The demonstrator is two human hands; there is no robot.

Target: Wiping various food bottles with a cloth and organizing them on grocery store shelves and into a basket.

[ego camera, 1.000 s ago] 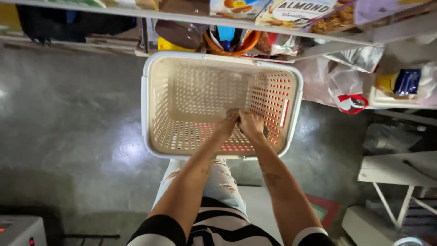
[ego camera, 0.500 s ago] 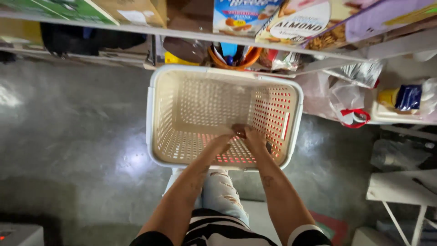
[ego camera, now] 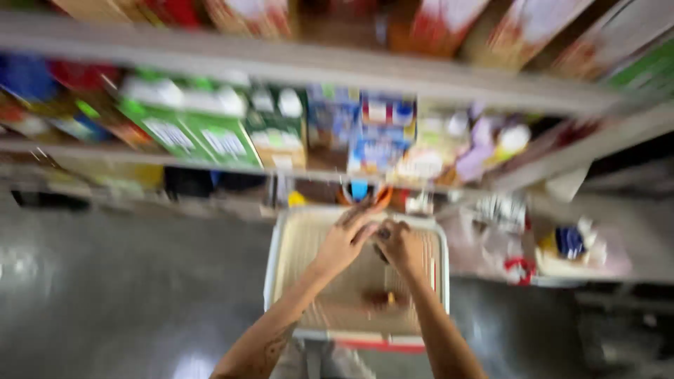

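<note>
The picture is smeared by motion. A cream plastic basket with a latticed wall and a red-trimmed near rim stands on the floor in front of me. Both my arms reach over it. My left hand hovers above the basket's far half with its fingers stretched toward the shelf. My right hand is right beside it, fingers curled, with a small dark spot where the two hands meet; the blur hides whether it holds anything. A small brownish item lies on the basket's bottom near the front.
Shelves packed with boxes and cartons, green and blue among them, rise just behind the basket. A clear bag with a red tie sits low on the right. Grey glossy floor spreads to the left.
The view has tilted up, so more shelving shows. My hands have lifted from inside the basket toward its far rim, and a brownish item now lies on its bottom.
</note>
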